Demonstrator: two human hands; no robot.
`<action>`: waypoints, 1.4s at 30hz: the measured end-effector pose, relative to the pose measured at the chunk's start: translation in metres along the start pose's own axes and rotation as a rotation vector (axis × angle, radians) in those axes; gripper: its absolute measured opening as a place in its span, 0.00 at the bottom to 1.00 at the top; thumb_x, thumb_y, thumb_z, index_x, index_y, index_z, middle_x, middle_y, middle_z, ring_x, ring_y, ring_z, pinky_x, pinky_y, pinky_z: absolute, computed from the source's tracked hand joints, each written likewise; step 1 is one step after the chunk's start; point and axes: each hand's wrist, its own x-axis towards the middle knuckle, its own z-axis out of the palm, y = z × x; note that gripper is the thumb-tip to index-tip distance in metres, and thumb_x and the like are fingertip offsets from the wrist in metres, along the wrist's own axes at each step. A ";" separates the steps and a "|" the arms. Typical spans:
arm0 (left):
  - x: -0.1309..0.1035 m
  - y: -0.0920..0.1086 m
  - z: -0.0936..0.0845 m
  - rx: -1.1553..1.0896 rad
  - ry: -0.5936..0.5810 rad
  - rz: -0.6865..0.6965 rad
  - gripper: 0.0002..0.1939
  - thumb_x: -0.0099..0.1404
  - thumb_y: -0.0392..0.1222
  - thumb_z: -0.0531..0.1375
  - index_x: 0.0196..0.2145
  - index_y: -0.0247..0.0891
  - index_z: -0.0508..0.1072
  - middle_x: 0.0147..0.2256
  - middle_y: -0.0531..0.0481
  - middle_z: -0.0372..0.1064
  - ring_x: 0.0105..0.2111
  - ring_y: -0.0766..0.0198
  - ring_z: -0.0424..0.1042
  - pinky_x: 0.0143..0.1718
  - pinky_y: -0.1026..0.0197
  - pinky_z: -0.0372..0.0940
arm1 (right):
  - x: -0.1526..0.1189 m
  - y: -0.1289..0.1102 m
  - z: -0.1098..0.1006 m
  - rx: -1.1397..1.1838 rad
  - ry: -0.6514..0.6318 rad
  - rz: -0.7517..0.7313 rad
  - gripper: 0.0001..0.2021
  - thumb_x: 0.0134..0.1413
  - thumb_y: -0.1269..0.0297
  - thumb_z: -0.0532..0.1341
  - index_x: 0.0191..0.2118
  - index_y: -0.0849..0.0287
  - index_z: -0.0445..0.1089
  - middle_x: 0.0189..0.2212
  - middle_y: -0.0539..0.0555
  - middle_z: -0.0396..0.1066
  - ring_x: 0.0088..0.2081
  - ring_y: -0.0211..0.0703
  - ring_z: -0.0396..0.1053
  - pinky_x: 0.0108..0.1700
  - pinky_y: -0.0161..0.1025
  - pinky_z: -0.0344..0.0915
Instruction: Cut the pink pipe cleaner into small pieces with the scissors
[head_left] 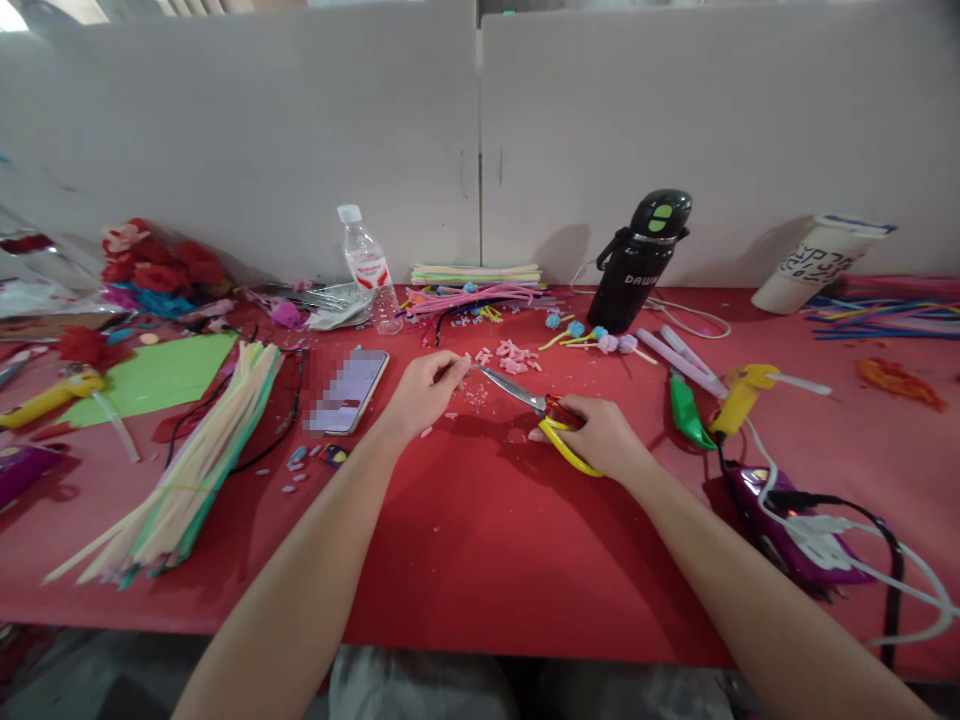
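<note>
My right hand (pixel 596 432) is closed around the handles of a pair of scissors (pixel 517 390), with one yellow loop and some red showing. The blades point left and look nearly closed, their tips close to the fingertips of my left hand (pixel 429 388). That hand is pinched on a small pink pipe cleaner piece (pixel 466 361), mostly hidden by the fingers. Just beyond the blades lies a loose heap of short pink pieces (pixel 517 356). Pink fluff and crumbs dot the red table under the left fingertips.
A bundle of pale pipe cleaners (pixel 187 470) and a phone (pixel 349 392) lie left. Behind stand a plastic bottle (pixel 369 270) and a black flask (pixel 637 265). On the right are a yellow glue gun (pixel 742 398), a purple power box (pixel 795 530) with cables, and a paper cup (pixel 817 262).
</note>
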 end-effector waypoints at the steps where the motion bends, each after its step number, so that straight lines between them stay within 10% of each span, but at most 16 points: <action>1: 0.000 0.000 0.000 0.001 0.002 -0.002 0.19 0.65 0.54 0.51 0.29 0.35 0.69 0.24 0.51 0.64 0.25 0.68 0.63 0.27 0.66 0.58 | 0.000 0.000 0.000 0.001 0.002 0.002 0.25 0.40 0.39 0.62 0.23 0.60 0.65 0.18 0.46 0.55 0.22 0.33 0.48 0.22 0.32 0.46; 42: -0.002 0.005 0.002 0.070 0.054 -0.043 0.21 0.64 0.56 0.48 0.24 0.37 0.62 0.19 0.55 0.54 0.20 0.70 0.55 0.21 0.65 0.50 | -0.001 -0.006 -0.003 -0.003 -0.013 0.016 0.25 0.39 0.39 0.62 0.22 0.59 0.60 0.18 0.46 0.53 0.22 0.33 0.47 0.21 0.32 0.44</action>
